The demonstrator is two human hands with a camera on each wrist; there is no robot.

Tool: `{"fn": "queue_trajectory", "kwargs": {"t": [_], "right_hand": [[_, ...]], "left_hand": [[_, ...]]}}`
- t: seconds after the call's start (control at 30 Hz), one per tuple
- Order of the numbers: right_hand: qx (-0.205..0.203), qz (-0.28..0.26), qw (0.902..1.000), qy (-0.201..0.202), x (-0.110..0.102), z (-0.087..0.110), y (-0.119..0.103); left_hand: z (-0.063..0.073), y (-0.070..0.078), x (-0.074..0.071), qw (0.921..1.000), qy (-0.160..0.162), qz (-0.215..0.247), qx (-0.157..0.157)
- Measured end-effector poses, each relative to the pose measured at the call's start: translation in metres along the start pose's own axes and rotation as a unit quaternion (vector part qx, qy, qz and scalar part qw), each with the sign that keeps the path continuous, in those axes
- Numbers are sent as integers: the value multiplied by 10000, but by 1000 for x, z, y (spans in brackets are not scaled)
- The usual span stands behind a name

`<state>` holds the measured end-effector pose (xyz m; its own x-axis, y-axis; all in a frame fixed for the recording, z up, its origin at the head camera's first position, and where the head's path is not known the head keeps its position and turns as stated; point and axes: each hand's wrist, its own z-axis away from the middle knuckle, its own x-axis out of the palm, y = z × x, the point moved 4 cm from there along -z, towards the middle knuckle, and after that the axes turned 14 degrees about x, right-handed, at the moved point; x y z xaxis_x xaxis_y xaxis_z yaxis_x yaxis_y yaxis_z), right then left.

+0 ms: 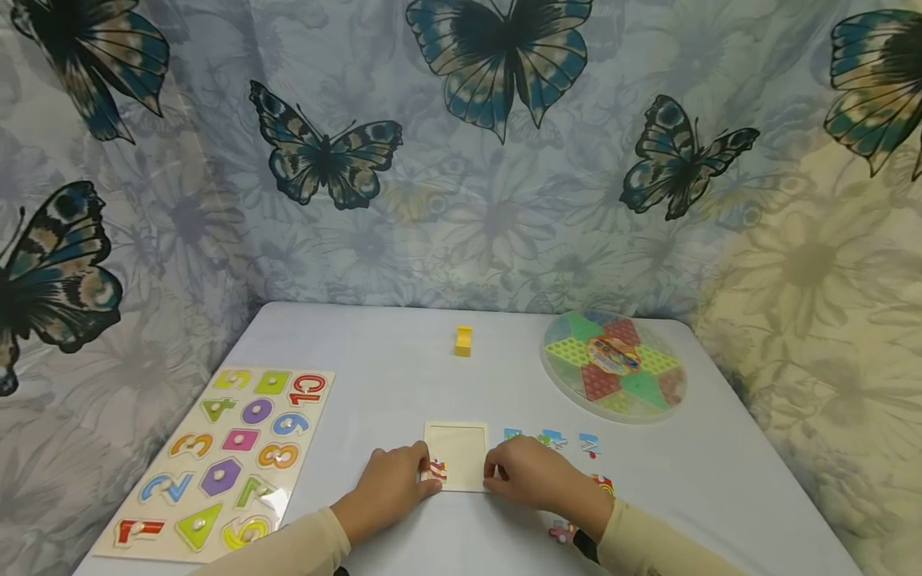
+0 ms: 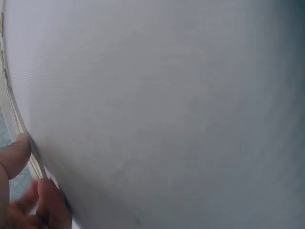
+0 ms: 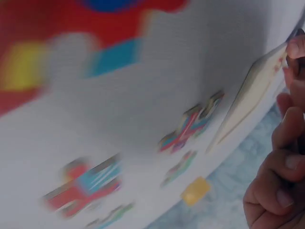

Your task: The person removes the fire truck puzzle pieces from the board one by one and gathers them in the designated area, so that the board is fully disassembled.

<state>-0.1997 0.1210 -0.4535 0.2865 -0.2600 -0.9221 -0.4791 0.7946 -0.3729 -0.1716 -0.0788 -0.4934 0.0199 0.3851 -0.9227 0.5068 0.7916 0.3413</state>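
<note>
A shallow square wooden puzzle tray (image 1: 461,448) lies at the front middle of the table. A red and white puzzle piece (image 1: 437,470) sits in its lower left corner. My left hand (image 1: 392,480) holds the tray's left edge between thumb and fingers, right beside that piece. In the left wrist view, thumb and fingers (image 2: 15,155) show at the tray's edge. My right hand (image 1: 536,476) is at the tray's right edge, its fingers curled. The right wrist view shows these fingers (image 3: 276,186) with no visible piece between them; whether they touch the tray is hidden.
Loose puzzle pieces (image 1: 589,445) lie right of the tray, one partly behind my right forearm. A number and shape board (image 1: 295,496) lies left. A yellow block (image 1: 463,342) stands at the back, with a round game board (image 1: 615,396) at the back right.
</note>
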Motion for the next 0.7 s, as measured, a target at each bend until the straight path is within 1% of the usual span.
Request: {"fn": "queue_trajectory", "kwargs": {"t": [0.07, 0.13, 0.23, 0.33, 0.43, 0.7], "right_hand": [[86, 7, 10000, 20, 5, -12, -8], [170, 50, 9998, 21, 10, -22, -13], [278, 18, 9996, -22, 19, -33, -20], [356, -8, 9993, -60, 27, -40, -26], [384, 42, 9993, -3, 31, -45, -31], [187, 527, 9976, 399, 33, -51, -39]], "left_hand": [[-1, -2, 1, 9998, -6, -127, -183], [-1, -3, 1, 9990, -81, -269, -334], [-2, -4, 1, 9981, -236, -369, -432], [-2, -4, -1, 9977, -343, -418, -398], [-1, -4, -3, 9979, -374, -413, -339], [0, -6, -4, 9982, -356, -354, -323]]}}
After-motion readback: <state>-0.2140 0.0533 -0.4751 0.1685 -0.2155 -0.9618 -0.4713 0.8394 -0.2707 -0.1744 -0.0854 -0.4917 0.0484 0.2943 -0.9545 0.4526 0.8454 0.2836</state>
